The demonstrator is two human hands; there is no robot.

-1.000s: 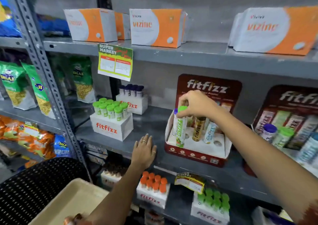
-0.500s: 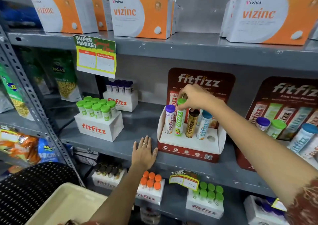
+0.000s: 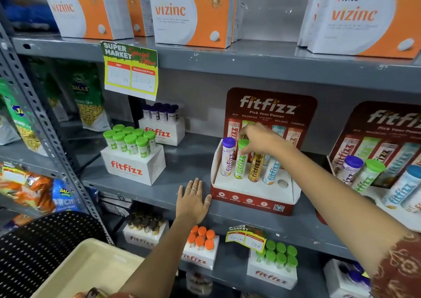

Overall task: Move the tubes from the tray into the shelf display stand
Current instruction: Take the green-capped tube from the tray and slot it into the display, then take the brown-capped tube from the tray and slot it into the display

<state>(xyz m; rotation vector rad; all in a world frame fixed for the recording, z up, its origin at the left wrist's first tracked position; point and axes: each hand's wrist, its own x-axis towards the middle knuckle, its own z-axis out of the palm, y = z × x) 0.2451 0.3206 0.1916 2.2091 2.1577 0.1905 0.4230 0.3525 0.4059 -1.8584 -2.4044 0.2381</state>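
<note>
Shelf display stand point(image 3: 250, 190): four tubes point(image 3: 227, 158)

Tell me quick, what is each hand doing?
Left hand: open, flat on the shelf edge, holding nothing.
Right hand: fingers closed on the cap of the green-capped tube standing in the fitfizz display stand.

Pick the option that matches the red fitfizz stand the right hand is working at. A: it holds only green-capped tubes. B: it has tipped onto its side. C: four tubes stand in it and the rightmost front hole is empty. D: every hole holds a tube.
C: the display stand holds purple-, green-, gold- and blue-labelled tubes upright, with the empty hole at its right end; the right hand is at the green-capped tube.
</note>
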